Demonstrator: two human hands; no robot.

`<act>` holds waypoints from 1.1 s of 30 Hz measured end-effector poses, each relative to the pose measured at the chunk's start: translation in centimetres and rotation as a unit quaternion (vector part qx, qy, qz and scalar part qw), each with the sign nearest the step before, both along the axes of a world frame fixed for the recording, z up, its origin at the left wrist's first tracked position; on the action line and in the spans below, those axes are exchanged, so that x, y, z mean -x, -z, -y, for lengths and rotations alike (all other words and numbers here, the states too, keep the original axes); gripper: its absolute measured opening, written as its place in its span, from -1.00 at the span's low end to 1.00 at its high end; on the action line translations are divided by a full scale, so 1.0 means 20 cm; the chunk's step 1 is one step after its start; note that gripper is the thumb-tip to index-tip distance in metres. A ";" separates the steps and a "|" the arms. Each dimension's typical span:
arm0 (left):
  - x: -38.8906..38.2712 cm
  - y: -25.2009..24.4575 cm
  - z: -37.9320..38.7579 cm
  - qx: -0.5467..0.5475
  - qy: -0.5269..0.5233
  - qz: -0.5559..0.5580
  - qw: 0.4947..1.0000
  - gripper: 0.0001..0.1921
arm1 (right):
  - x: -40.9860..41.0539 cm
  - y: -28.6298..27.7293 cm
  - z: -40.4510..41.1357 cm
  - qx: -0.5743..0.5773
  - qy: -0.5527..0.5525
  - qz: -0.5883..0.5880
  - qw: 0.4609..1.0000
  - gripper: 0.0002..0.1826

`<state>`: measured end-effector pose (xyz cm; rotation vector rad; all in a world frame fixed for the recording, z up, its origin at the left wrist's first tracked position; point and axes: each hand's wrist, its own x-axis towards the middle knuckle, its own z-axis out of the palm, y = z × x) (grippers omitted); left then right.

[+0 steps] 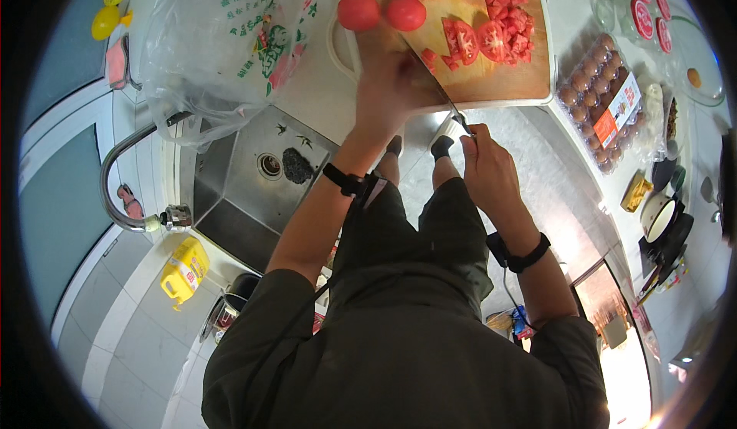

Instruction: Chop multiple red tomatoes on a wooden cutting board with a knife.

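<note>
My right hand [486,161] grips the handle of a kitchen knife [433,79], whose blade slants up and left over the near edge of a wooden cutting board [368,92]. Beside the blade, my left hand [386,77] is blurred over the board's left part; its fingers and anything in them cannot be made out. Three whole peeled-looking tomatoes [406,13] lie at the board's upper left. Right of the blade are cut tomato pieces [460,41], with small bits near the knife. A heap of diced tomato [515,28] sits at the right.
A clear plastic bag [213,43] lies left of the board, partly over a steel sink [253,221] with a curved faucet [108,175]. On the right counter are a carton of brown eggs [590,89], a glass lid [696,60], red-lidded jars [642,19] and a pan [675,234].
</note>
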<state>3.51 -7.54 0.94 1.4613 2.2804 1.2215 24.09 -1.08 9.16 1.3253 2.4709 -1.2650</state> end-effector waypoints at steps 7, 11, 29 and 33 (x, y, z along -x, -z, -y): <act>0.01 0.03 -0.01 0.002 -0.029 0.028 0.999 -0.73 | -0.09 -0.04 0.01 -0.012 0.021 -0.049 0.998 -0.76; -0.01 0.02 -0.02 -0.023 0.041 -0.034 0.998 -0.73 | -0.14 -0.10 0.00 -0.042 0.044 -0.053 0.997 -0.73; -0.07 -0.12 -0.51 0.223 0.120 -0.146 0.956 -0.23 | -0.45 -0.10 -0.03 0.037 0.227 -0.032 0.973 -0.67; 0.00 -0.13 -0.55 0.227 0.173 -0.163 0.944 -0.28 | -0.50 -0.09 -0.02 0.046 0.220 -0.037 0.974 -0.67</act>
